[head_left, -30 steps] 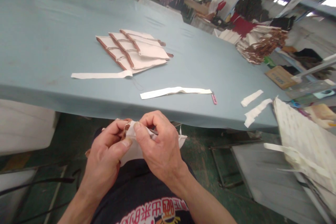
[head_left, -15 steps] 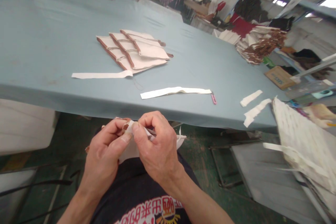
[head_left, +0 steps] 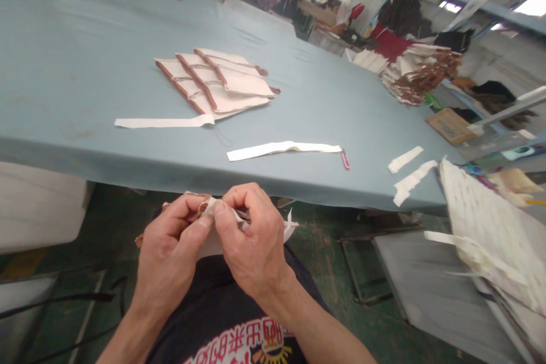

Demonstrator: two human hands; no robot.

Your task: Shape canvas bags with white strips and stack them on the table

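Below the table's front edge, both my hands pinch one small cream fabric piece [head_left: 211,242] with a brown trimmed edge. My left hand [head_left: 168,259] grips it from the left, thumb pressed on top. My right hand [head_left: 251,244] is closed on it from the right, fingers curled, and a thin metal tool seems to poke out under its fingers. Most of the piece is hidden behind my hands. On the grey-blue table [head_left: 85,68] lies a fanned stack of similar cream pieces with brown edges [head_left: 215,82].
Two long cream strips [head_left: 164,122] [head_left: 281,149] lie near the table's front edge, a small pink tool [head_left: 344,160] beside the second. Short strips [head_left: 407,173] lie at the right corner. Piled fabric [head_left: 420,71] and cream cloth [head_left: 482,222] sit to the right.
My hands stayed pinched on the fabric piece and shifted it slightly, with my fingers closing tighter on its top edge. The view drifted a little.
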